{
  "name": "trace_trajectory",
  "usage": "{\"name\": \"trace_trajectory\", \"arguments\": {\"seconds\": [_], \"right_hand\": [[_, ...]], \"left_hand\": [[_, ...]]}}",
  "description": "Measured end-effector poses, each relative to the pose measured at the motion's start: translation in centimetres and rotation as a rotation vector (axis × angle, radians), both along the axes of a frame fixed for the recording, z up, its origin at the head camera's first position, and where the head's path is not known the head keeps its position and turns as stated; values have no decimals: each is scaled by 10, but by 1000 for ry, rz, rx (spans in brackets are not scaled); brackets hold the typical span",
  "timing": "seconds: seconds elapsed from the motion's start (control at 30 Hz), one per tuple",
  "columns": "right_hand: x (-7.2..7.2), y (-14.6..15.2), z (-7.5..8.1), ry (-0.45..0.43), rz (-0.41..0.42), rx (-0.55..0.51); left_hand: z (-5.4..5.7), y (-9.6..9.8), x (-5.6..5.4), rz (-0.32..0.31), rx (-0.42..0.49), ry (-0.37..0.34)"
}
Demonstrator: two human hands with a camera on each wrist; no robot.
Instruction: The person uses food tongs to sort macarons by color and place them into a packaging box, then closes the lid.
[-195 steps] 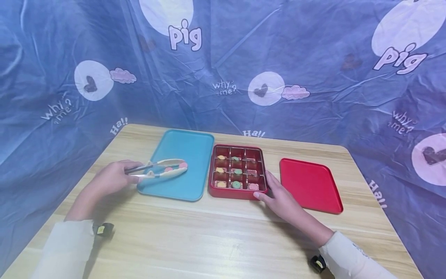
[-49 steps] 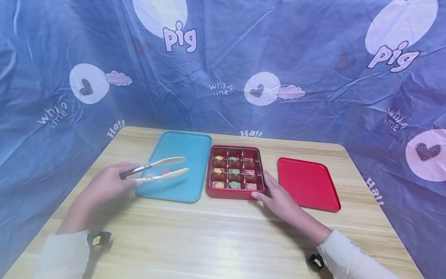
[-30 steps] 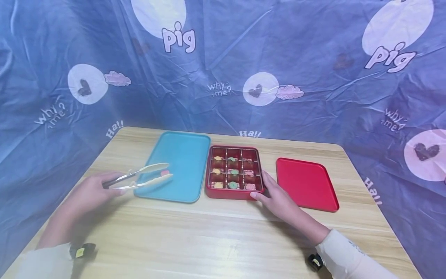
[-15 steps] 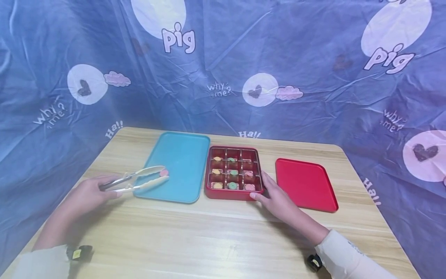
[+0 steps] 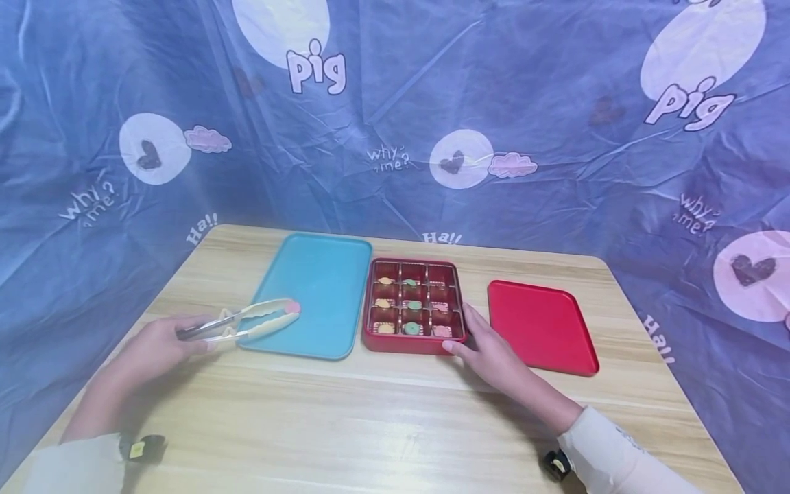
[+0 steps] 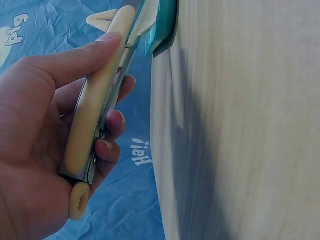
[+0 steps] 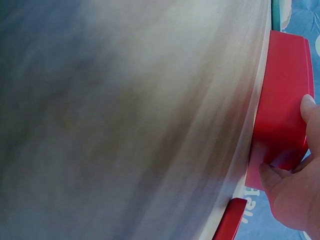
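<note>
My left hand (image 5: 157, 348) grips the handles of tongs (image 5: 264, 319) with pale scalloped tips, thumb along one arm in the left wrist view. The tips close around a small round pink cookie (image 5: 293, 308) over the blue tray (image 5: 327, 274). My right hand (image 5: 494, 343) holds the near right corner of a red box (image 5: 407, 345), thumb at the front and fingers along the side. The box has nine-style square compartments in a grid. Yellow cookies lie in its left column, green ones (image 5: 411, 329) in the middle column, and pink ones (image 5: 441, 331) in the right column's front two compartments.
A red lid (image 5: 543, 329) lies on the wooden table (image 5: 345, 425) to the right of the box. The blue tray stands close to the box's left side. A blue printed cloth (image 5: 382, 192) hangs behind and beside the table.
A second pink cookie has gone from the tray, and one now lies in the box's middle right compartment. The left hand moved left, and the tongs narrowed onto the remaining pink cookie.
</note>
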State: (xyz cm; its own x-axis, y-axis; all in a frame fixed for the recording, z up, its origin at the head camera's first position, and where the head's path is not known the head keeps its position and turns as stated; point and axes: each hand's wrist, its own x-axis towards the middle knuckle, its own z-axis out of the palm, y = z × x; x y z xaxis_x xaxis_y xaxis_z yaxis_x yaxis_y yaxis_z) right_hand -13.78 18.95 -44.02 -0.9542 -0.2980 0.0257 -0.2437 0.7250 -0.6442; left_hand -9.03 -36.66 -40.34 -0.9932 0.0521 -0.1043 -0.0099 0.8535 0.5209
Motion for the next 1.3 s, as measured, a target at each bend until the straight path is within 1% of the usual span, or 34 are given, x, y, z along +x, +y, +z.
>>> {"name": "trace_trajectory", "arguments": {"seconds": [0.17, 0.43, 0.6, 0.7, 0.87, 1.0, 1.17, 1.3], "right_hand": [[1, 0, 0, 3, 0, 2], [1, 1, 0, 10, 3, 9], [1, 0, 0, 7, 1, 5], [1, 1, 0, 7, 0, 2], [0, 1, 0, 10, 4, 1], [0, 2, -1, 15, 3, 6], [-1, 1, -1, 17, 3, 8], [0, 1, -1, 10, 2, 5]], "left_hand": [[0, 1, 1, -2, 19, -1], [1, 2, 0, 2, -1, 15], [7, 8, -4, -3, 7, 36], [11, 14, -9, -2, 16, 28], [16, 21, -18, -1, 60, 7], [17, 30, -29, -17, 96, 7], [22, 48, -46, -35, 156, -15], [27, 65, -61, -70, 179, -2]]}}
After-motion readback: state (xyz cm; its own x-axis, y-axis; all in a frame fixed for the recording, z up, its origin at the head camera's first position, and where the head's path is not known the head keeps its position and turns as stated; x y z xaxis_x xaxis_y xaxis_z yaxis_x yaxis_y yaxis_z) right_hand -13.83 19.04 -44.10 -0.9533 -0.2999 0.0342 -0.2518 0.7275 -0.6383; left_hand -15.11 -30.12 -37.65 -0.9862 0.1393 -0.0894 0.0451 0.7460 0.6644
